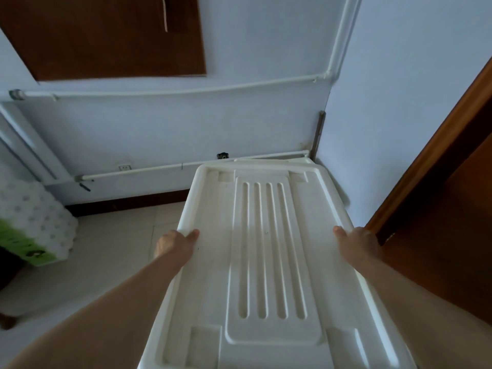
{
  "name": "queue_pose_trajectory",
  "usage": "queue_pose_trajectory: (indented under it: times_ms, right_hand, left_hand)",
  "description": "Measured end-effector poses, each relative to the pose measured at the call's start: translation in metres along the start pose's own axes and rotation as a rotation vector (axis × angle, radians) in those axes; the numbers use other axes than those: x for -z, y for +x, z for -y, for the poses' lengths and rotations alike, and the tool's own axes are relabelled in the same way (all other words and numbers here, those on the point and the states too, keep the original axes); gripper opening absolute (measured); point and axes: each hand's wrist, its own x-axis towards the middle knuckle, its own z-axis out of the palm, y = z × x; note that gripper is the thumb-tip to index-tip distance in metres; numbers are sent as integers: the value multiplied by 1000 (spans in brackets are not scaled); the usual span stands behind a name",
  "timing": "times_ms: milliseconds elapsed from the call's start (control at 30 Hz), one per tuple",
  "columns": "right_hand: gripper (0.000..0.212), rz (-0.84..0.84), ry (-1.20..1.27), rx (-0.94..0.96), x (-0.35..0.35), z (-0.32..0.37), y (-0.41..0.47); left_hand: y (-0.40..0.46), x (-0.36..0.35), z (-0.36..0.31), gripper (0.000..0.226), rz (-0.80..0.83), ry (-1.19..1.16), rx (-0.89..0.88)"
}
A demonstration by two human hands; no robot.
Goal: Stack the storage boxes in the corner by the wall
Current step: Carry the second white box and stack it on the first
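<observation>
left hand (174,242): gripped the white storage box (266,262) on its left edge
right hand (355,242): gripped the right edge
box: lid up, right by the wall corner (323,123)

Left floor (114,249) open; door (452,222) right.

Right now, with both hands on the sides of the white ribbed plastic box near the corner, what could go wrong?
1. The white ribbed plastic storage box is held only at its side rims by the left hand and right hand; it could slip or tip.
2. It hides most of the white box edge behind it, so the stack may land misaligned.
3. The brown wooden door frame is close to the right hand; knuckles could knock it.
</observation>
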Motion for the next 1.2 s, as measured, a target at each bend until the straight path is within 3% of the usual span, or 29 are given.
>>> queue_pose_trajectory:
  times_ms: [267, 800, 1200]
  right_hand:
    - [57, -52, 89, -131, -8, 60, 76]
    - [54, -163, 85, -258, -6, 169, 263]
    - [62, -271, 118, -550, -46, 231, 311]
  left_hand:
    - [101, 12, -92, 56, 11, 72, -105]
    - [294, -33, -267, 60, 114, 31, -172]
    - [432, -54, -378, 69, 286, 205, -468]
